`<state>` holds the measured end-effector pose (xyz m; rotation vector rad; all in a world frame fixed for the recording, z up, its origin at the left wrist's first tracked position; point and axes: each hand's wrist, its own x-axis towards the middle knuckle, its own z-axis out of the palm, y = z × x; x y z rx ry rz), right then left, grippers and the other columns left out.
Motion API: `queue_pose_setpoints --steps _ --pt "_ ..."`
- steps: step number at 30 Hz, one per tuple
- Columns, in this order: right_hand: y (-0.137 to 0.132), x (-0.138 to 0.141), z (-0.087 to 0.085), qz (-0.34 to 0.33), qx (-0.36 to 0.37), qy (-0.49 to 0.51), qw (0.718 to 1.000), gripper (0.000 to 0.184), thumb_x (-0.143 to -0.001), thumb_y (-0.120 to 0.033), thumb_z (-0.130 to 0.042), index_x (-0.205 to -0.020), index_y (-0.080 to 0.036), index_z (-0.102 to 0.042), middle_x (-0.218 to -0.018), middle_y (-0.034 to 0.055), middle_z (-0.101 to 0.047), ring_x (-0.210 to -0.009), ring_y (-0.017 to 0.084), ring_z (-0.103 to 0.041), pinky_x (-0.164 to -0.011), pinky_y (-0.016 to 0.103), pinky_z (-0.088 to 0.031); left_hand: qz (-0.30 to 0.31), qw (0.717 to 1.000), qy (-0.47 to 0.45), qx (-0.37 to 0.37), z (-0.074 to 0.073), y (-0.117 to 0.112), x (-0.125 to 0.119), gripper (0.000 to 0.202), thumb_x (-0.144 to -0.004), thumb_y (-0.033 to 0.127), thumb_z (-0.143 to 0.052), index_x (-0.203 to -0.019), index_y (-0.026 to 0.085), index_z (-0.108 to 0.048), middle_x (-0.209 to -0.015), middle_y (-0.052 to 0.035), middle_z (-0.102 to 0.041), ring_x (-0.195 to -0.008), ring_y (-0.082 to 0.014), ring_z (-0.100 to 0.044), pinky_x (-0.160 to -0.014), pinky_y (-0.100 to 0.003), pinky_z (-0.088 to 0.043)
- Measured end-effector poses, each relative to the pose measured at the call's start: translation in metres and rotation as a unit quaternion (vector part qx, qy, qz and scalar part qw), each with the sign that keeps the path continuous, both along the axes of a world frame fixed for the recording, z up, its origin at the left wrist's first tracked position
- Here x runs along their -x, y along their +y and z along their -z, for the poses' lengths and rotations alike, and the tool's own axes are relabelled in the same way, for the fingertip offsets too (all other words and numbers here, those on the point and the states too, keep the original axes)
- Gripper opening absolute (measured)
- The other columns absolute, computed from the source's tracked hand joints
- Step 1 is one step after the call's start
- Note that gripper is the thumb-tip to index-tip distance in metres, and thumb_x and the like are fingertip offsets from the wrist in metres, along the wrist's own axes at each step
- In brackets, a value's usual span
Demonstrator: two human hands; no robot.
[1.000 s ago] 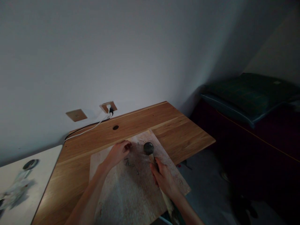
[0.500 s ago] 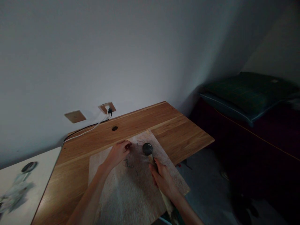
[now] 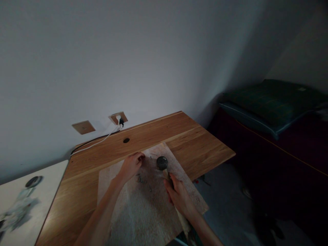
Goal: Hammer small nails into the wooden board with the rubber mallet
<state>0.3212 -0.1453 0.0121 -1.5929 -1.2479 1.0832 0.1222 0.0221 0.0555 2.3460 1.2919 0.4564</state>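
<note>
A pale worn board (image 3: 143, 212) lies on the wooden desk (image 3: 194, 143). My right hand (image 3: 179, 196) is closed round the wooden handle of a hammer (image 3: 162, 163), whose dark round head rests low over the board's far part. My left hand (image 3: 131, 166) lies on the board just left of the hammer head, with the fingertips pinched together on something too small to make out. A few small dark bits (image 3: 139, 178), perhaps nails, lie on the board between the hands.
A white cable (image 3: 102, 139) runs from a wall socket (image 3: 119, 118) along the desk's back edge. A cable hole (image 3: 126, 140) sits in the desktop. A white surface (image 3: 17, 205) adjoins at left. A dark bed with a folded blanket (image 3: 271, 102) stands at right.
Both hands stay almost in place. The left hand's fingertips have shifted slightly toward the far edge of the board; the hammer head has barely moved.
</note>
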Motion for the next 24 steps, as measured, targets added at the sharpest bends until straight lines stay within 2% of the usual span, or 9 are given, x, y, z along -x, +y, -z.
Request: queue_pose_setpoints --steps 6,9,13,17,21,24 --pt "0.0 0.0 -0.003 0.002 0.003 0.011 1.0 0.031 -0.1 -0.042 -0.043 -0.111 -0.019 -0.058 -0.055 -0.0054 -0.053 -0.043 0.015 -0.053 -0.043 0.026 -0.038 -0.003 1.0 -0.01 0.005 0.002 0.001 -0.001 0.029 -0.082 0.007 -0.054 -0.1 0.022 -0.072 -0.093 -0.0037 -0.075 -0.079 -0.0191 -0.068 -0.077 -0.028 -0.049" --pt "-0.001 0.0 -0.003 0.002 -0.001 0.015 1.0 0.031 -0.1 -0.043 -0.042 -0.109 -0.019 -0.059 -0.054 -0.005 -0.052 -0.043 0.015 -0.051 -0.042 0.027 -0.038 -0.008 1.0 -0.011 0.008 0.005 0.001 0.001 0.032 -0.081 0.006 -0.052 -0.1 0.023 -0.072 -0.089 -0.003 -0.074 -0.078 -0.0188 -0.068 -0.078 -0.029 -0.049" --pt "0.0 0.0 -0.002 0.003 0.001 0.015 1.0 0.035 -0.1 -0.045 -0.043 -0.116 -0.018 -0.059 -0.058 -0.0029 -0.054 -0.045 0.017 -0.053 -0.042 0.029 -0.038 -0.004 1.0 -0.009 0.014 0.006 0.0 0.003 0.03 -0.082 0.007 -0.053 -0.101 0.022 -0.072 -0.091 -0.0031 -0.075 -0.08 -0.0187 -0.067 -0.079 -0.03 -0.05" --pt "0.0 0.0 -0.002 0.002 0.005 0.019 1.0 0.035 -0.099 -0.045 -0.043 -0.116 -0.019 -0.059 -0.053 -0.006 -0.049 -0.043 0.016 -0.051 -0.043 0.028 -0.039 0.003 1.0 -0.004 0.011 0.008 -0.001 0.003 0.033 -0.08 0.004 -0.054 -0.101 0.022 -0.072 -0.094 -0.0042 -0.074 -0.08 -0.0187 -0.067 -0.079 -0.03 -0.05" --pt "-0.001 0.0 -0.004 0.002 0.001 0.018 1.0 0.032 -0.099 -0.046 -0.043 -0.11 -0.02 -0.059 -0.052 -0.0061 -0.05 -0.043 0.016 -0.051 -0.044 0.028 -0.039 0.002 1.0 -0.031 -0.003 0.017 -0.001 -0.001 0.026 -0.082 0.009 -0.056 -0.098 0.021 -0.072 -0.092 -0.0049 -0.074 -0.081 -0.0197 -0.069 -0.078 -0.03 -0.051" --pt "-0.001 0.0 -0.004 0.005 0.012 0.019 1.0 0.034 -0.099 -0.046 -0.044 -0.115 -0.019 -0.058 -0.054 -0.0061 -0.051 -0.043 0.016 -0.052 -0.043 0.028 -0.039 -0.023 0.996 -0.086 -0.009 0.028 0.0 -0.002 0.015 -0.086 0.018 -0.059 -0.094 0.021 -0.071 -0.09 -0.0042 -0.075 -0.083 -0.0202 -0.069 -0.08 -0.031 -0.053"
